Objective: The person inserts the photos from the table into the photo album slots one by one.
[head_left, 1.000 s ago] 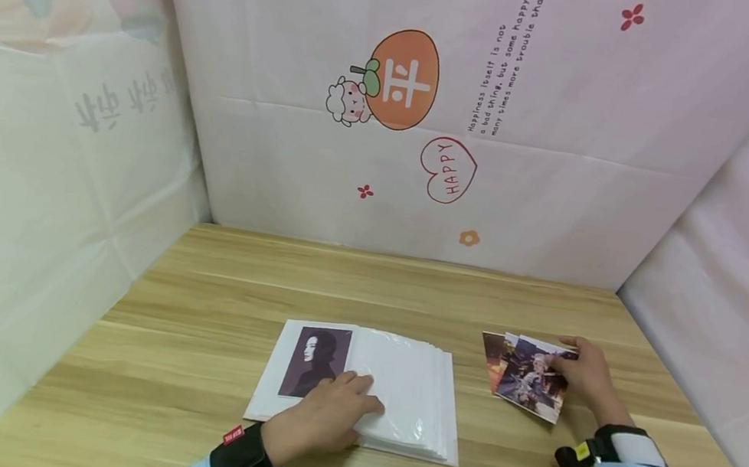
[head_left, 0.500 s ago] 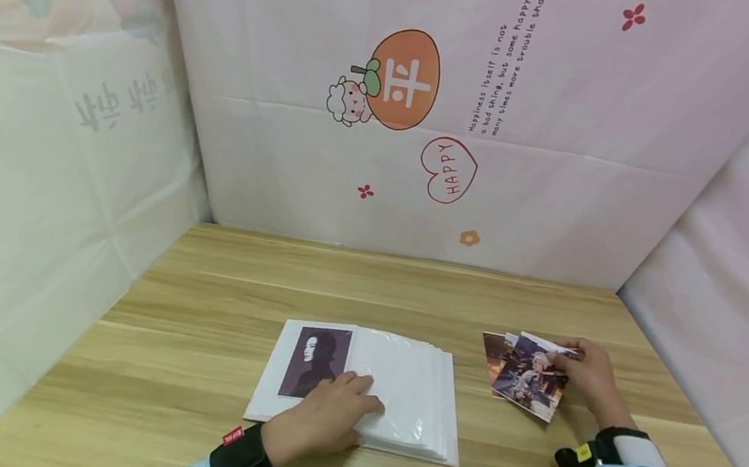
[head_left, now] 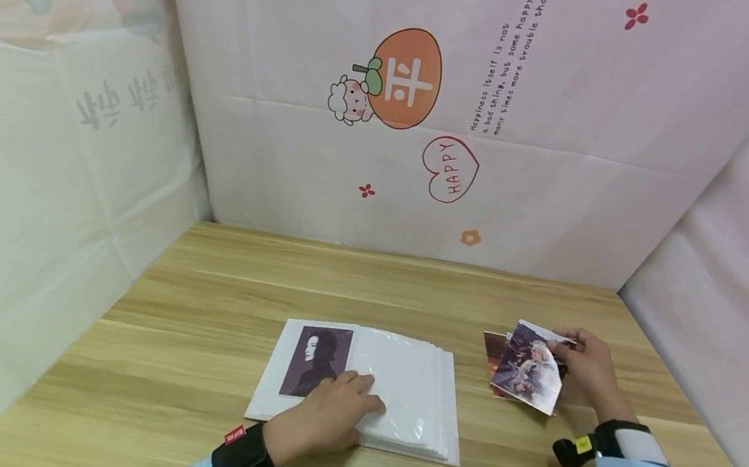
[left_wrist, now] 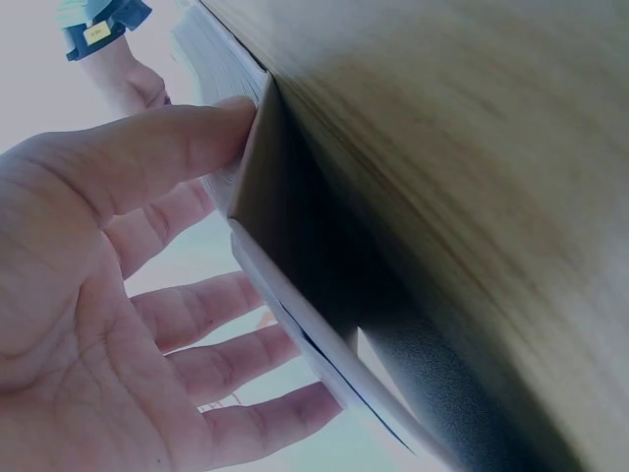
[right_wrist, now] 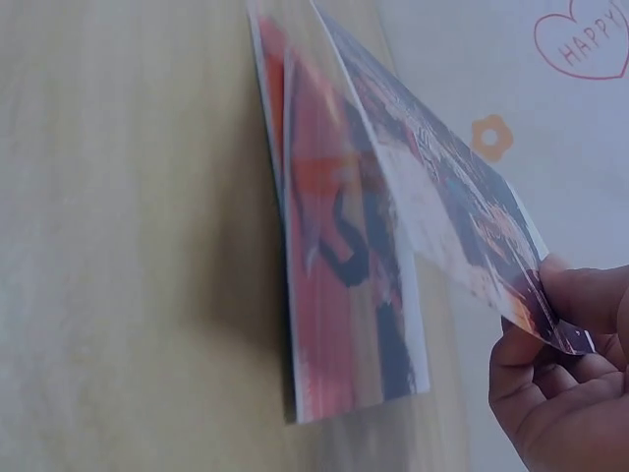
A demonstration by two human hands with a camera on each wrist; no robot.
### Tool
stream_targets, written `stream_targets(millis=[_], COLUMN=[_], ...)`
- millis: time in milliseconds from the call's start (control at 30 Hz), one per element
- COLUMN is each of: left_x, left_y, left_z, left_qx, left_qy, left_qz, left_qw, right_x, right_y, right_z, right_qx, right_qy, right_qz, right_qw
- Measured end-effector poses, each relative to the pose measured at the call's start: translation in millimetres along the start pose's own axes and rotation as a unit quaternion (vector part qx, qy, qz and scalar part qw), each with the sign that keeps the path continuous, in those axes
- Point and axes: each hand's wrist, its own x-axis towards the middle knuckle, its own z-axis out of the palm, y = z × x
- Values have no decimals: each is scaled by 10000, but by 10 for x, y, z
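An open white photo album (head_left: 405, 391) lies on the table, with a dark portrait photo (head_left: 308, 357) on its left page. My left hand (head_left: 329, 413) rests across the album's middle, fingers spread; in the left wrist view its thumb touches the album's lower edge (left_wrist: 254, 177) and the fingers lie over the pages. To the right, my right hand (head_left: 591, 370) pinches a photo (head_left: 529, 367) by its upper right corner, between thumb and fingers. That photo is tilted up over other photos (head_left: 491, 351), seen with red prints (right_wrist: 329, 324) in the right wrist view.
The wooden table (head_left: 193, 367) is enclosed by a printed white cloth (head_left: 272, 160) at the back and plain or faintly printed cloth on both sides. A wrist strap with a small camera (head_left: 574, 453) is on the right wrist.
The pinched photo has risen and shifted slightly away from me, off the other photos, with my right hand moving along. My left hand and the album have stayed in place.
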Motion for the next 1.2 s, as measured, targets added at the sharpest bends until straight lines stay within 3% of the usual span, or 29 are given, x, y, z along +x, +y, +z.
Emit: stream_targets(millis=[333,500,633,867,1200], left_x=[1,-6,-4,-18,-15], left_y=[0,2,-3,1,32], left_z=[2,-17,-5,4,-8], left_qx=[11,52,9,-42,-12], left_qy=[-14,-10,-8,49,-2], left_qz=[-24,-56,-94,-134,-96], left_qw=[10000,10000,10000,9999,10000], right_x=[18,148,204,281,419], right_y=[-111,-147,-337,-612,-866], right_z=[60,213,384,665,916], right_qx=[319,564,839,990,1198], right_qy=[-99,-125,-165,-282,-114], right_qz=[114,285,363,10,-72], right_qw=[9994,9979,9957,9947,9927])
